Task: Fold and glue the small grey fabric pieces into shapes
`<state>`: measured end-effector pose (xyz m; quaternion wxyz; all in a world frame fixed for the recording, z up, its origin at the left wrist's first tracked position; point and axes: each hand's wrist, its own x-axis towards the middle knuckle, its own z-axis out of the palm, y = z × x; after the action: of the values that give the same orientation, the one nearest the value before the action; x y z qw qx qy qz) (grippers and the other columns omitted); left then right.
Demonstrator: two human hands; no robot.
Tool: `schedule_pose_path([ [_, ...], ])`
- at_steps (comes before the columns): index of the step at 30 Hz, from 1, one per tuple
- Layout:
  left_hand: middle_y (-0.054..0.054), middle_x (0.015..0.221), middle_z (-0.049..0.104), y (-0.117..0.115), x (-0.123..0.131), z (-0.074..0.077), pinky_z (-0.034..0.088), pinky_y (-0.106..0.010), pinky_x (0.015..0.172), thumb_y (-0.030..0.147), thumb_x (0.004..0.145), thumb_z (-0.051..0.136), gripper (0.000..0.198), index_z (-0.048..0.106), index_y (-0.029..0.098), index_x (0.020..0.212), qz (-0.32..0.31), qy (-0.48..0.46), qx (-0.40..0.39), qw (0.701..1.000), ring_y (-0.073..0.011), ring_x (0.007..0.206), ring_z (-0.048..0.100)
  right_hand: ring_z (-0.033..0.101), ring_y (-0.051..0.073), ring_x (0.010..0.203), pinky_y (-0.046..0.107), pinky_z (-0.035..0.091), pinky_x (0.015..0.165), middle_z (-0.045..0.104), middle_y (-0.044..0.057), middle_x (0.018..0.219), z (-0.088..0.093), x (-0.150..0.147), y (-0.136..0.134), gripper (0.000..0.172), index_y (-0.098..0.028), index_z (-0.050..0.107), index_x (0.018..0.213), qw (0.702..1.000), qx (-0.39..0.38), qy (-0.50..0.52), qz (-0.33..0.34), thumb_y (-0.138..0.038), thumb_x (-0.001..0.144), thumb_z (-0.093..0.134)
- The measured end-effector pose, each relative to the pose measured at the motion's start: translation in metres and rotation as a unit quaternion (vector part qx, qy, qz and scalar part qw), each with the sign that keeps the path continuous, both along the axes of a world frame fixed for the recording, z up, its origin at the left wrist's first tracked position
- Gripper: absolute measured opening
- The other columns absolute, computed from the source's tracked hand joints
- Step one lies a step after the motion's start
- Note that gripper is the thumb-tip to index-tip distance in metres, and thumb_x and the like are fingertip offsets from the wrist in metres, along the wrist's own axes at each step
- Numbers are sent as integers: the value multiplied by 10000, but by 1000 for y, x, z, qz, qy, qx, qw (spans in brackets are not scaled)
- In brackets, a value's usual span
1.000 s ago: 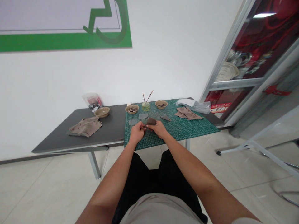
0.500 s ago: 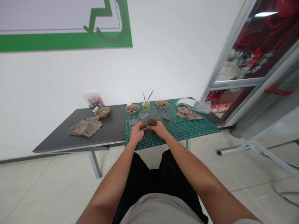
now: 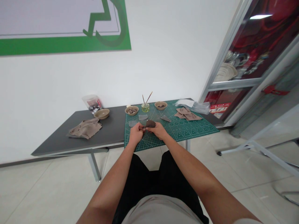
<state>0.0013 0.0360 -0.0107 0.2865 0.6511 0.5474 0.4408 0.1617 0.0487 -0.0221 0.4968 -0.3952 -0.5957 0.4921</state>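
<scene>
Brown piece (image 3: 150,124) barely moves since last frame, maybe turns slightly. Right hand (image 3: 160,131) closed on it, left hand (image 3: 137,132) pinching its left edge, over the mat (image 3: 187,130), probably steadying. I count three grey pieces (image 3: 143,117), one jar (image 3: 145,109), two sticks (image 3: 149,98), three bowls (image 3: 102,117), likely set back for room, two cloths (image 3: 86,128).

The single view looks from the person's head, forward and steeply down over the lap (image 3: 151,180) at the table (image 3: 114,124), facing the white wall (image 3: 163,62) beyond its far edge. It is wide and stands well back: the whole table fits, left end to right end, with floor (image 3: 51,186) below the near edge. Both forearms (image 3: 109,177) run up from the bottom, and the fingers (image 3: 139,125) of the left hand (image 3: 136,134) and right hand (image 3: 160,131) show small, around the middle of the frame.
</scene>
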Motion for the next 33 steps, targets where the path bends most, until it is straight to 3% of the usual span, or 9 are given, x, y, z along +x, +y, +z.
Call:
schedule_pose_path([
  [8, 35, 629, 642, -1, -1, 1, 410, -245, 597, 156, 735, 562, 57, 531, 204, 733, -22, 21, -3, 1000, -137, 596, 594, 486, 116, 517, 258, 355, 534, 553, -31, 538, 3, 0, -1, 229, -164, 601, 660, 999, 4, -7, -36, -361, 696, 712],
  [14, 30, 632, 645, -2, -1, 1, 423, -249, 607, 156, 726, 573, 56, 541, 201, 733, -16, 22, -1, 1000, -142, 607, 602, 481, 113, 532, 256, 355, 540, 560, -29, 560, 1, -1, -1, 223, -155, 621, 683, 1000, -2, 18, -2, -342, 654, 738],
  [24, 34, 608, 630, -2, -1, 0, 408, -240, 570, 164, 719, 568, 55, 528, 201, 719, -19, 1, -9, 1000, -137, 581, 590, 487, 112, 544, 252, 363, 548, 567, -30, 584, 1, 1, -3, 216, -154, 637, 738, 1000, 17, -12, -5, -339, 675, 728],
  [33, 26, 627, 633, 0, -3, -2, 433, -250, 583, 218, 760, 553, 23, 535, 207, 768, -69, -27, -5, 997, -144, 594, 598, 491, 119, 552, 257, 377, 556, 581, -20, 598, 2, 2, -2, 218, -166, 623, 729, 999, 22, -14, -20, -368, 707, 702],
])
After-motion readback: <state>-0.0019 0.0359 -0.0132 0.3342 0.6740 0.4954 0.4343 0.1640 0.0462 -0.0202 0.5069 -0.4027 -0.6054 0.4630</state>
